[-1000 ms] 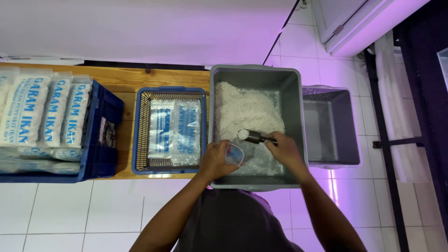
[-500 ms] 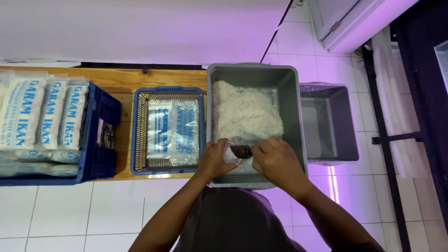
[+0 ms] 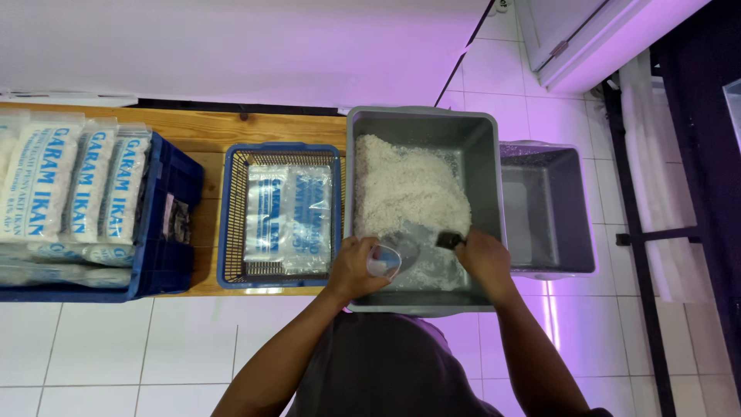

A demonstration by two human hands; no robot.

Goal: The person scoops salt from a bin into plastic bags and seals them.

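Note:
A grey tub in front of me holds a heap of white coarse grains. My left hand holds a clear plastic bag with its mouth open at the tub's near side. My right hand grips the dark handle of a scoop that lies low among the grains beside the bag. Both hands are inside the tub near its front rim.
A blue wire basket with flat printed empty bags stands left of the tub on a wooden bench. Further left a blue crate holds filled white packs. A smaller empty grey bin sits right of the tub. White tiled floor surrounds everything.
My right hand with the scoop came to the bag's mouth, then drew back right and down into the grains. My left hand kept the bag in place.

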